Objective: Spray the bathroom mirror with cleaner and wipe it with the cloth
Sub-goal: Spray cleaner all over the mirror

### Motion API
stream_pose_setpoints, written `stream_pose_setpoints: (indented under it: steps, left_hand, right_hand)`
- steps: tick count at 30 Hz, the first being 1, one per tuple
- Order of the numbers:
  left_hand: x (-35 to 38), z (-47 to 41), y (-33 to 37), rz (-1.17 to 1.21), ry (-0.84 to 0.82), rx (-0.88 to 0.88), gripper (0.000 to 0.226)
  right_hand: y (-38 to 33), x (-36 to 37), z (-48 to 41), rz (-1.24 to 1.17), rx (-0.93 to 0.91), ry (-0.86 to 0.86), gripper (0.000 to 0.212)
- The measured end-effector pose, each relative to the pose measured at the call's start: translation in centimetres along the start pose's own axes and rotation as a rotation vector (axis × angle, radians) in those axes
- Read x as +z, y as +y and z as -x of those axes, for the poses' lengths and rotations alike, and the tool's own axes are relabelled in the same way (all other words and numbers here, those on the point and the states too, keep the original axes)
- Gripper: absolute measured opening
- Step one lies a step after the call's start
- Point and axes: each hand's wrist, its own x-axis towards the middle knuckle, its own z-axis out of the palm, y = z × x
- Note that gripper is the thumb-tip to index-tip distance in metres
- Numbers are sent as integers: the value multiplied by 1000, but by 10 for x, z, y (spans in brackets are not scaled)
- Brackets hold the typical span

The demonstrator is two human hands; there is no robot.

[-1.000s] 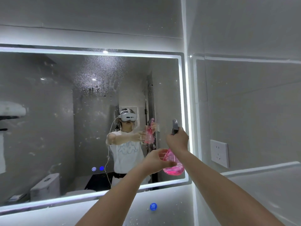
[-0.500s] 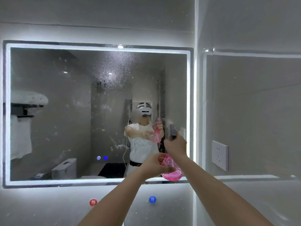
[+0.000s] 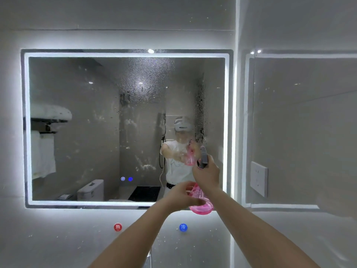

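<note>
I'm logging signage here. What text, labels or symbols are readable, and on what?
"热": round red button on the wall under the backlit rectangular mirror.
"冷": round blue button beside it.
Two lit icons on the mirror glass: too small to read.
No label visible on the pink translucent spray bottle.

Grey wall [image 3: 116, 20] bears mirror [image 3: 77, 93], red button [image 3: 117, 227], blue button [image 3: 183, 227].
</note>
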Motion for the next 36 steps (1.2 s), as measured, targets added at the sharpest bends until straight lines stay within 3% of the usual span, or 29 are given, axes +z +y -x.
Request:
stream_pose_setpoints:
  steps: [11,16,22,36]
  left_hand:
    - [11,14,0,35,21,-4,64]
    - [6,32,-11,32,66,-21,65]
    - [-8,58,-38,79,152,-80,76]
    - [-67,130,-85,21,359,-244,59]
  right_hand:
    - [-7,-11,15,20,-17,-75,13]
    - [-11,0,30,18,-66,-155,34]
    - [-17,32,51,-1,-77,-235,19]
    - [-44,122,103,-191,-74,-391,17]
